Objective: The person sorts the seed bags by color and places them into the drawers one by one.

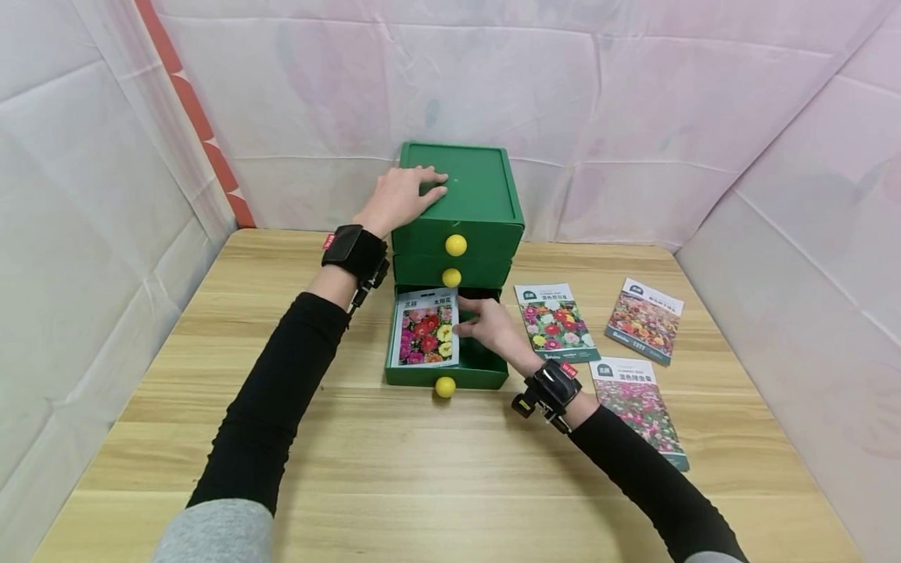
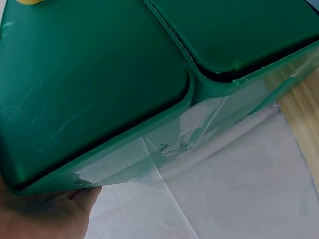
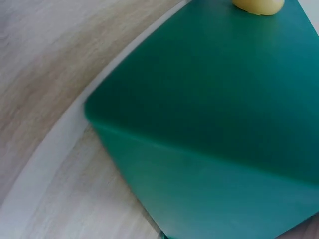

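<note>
seed packet (image 1: 425, 328) lies in the pulled-out bottom drawer (image 1: 486, 367) of the green drawer box (image 1: 464, 205) | right hand (image 1: 493, 328) pinches its right edge | left hand (image 1: 399, 197) rests flat, fingers straight, on the box top | packet looks light, thin, floppy, glossy; likely best held by an edge

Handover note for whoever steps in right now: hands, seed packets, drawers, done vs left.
Left hand: flat on top of the green drawer unit, steadying it.
Right hand: pinching the edge of the seed packet that lies in the open bottom drawer.
Top two drawers closed.
Three more packets on the table, right of the unit: one beside the drawer, one far right, one near the right forearm.
Done: one packet in the drawer.
Left: likely the other three packets, then closing the drawer.
</note>
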